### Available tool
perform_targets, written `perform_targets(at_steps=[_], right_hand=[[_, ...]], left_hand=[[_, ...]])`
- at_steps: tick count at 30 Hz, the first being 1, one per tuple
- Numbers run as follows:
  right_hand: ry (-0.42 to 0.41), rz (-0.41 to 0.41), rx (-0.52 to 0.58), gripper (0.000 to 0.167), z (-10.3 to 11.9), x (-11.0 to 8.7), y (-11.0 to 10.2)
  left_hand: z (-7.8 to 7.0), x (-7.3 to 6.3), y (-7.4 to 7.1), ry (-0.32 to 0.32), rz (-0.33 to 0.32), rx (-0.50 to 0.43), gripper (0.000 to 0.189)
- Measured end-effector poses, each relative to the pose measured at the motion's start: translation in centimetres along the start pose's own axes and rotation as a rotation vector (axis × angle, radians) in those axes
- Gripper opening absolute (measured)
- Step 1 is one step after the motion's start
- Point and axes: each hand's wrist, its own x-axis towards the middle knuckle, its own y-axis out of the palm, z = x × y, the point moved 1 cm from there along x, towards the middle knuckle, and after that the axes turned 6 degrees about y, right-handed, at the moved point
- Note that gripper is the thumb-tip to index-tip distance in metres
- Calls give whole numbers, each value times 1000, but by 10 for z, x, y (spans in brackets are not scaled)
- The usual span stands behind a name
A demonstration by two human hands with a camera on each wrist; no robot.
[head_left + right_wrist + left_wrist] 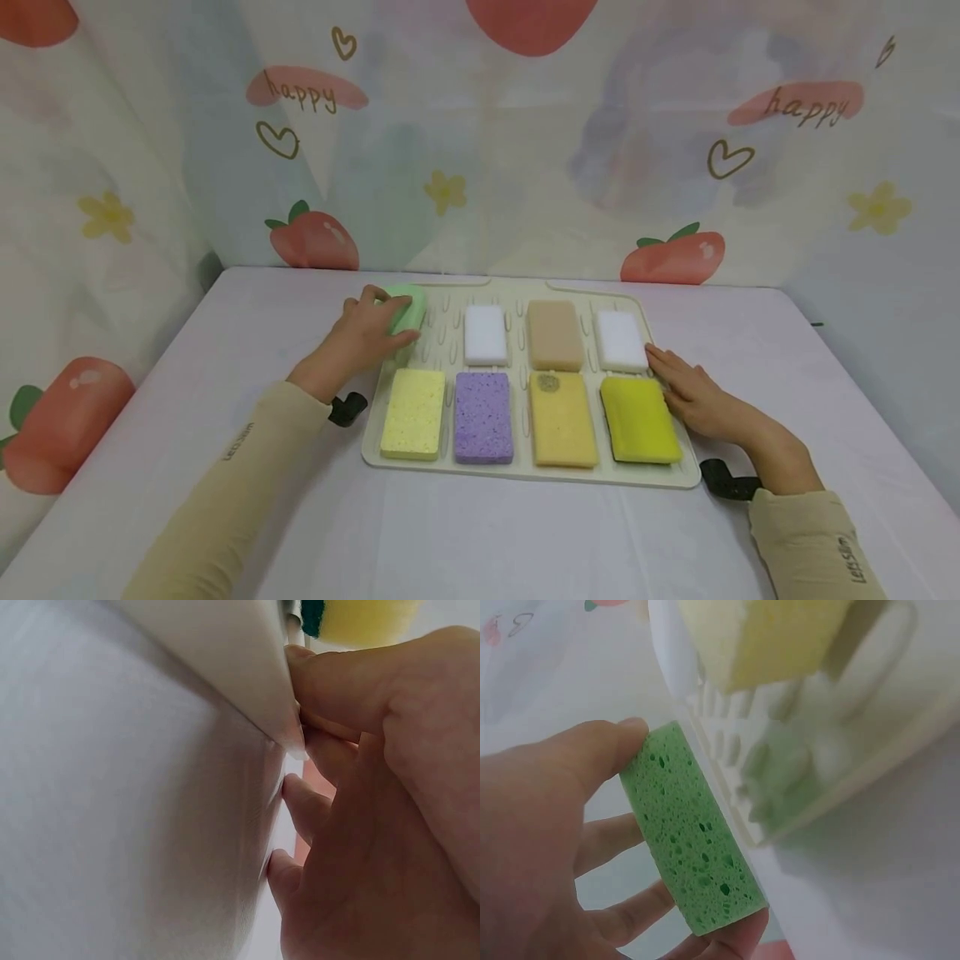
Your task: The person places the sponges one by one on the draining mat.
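My left hand grips a light green sponge at the back left corner of the cream ridged tray. In the left wrist view, thumb and fingers hold the porous green sponge by opposite ends, close to the tray's edge. My right hand rests beside the tray's right edge, fingers extended. The right wrist view shows its thumb touching the tray rim and other fingertips on the tablecloth. Nearest to it are a white sponge and a bright yellow sponge with a dark green underside.
Also on the tray lie a white sponge, a tan sponge, a speckled pale yellow sponge, a purple sponge and an orange-yellow sponge. A white cloth covers the table; a printed curtain hangs behind.
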Motion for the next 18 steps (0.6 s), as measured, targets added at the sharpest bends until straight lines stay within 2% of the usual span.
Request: perform_targets(at_steps=[10,18], right_hand=[[10,3,7,62,2,0,-2],[9,1,16,61,2,0,-1]], left_hand=[[-17,8,5,40,60,-6,67],[-25,11,12,23,114,39,69]])
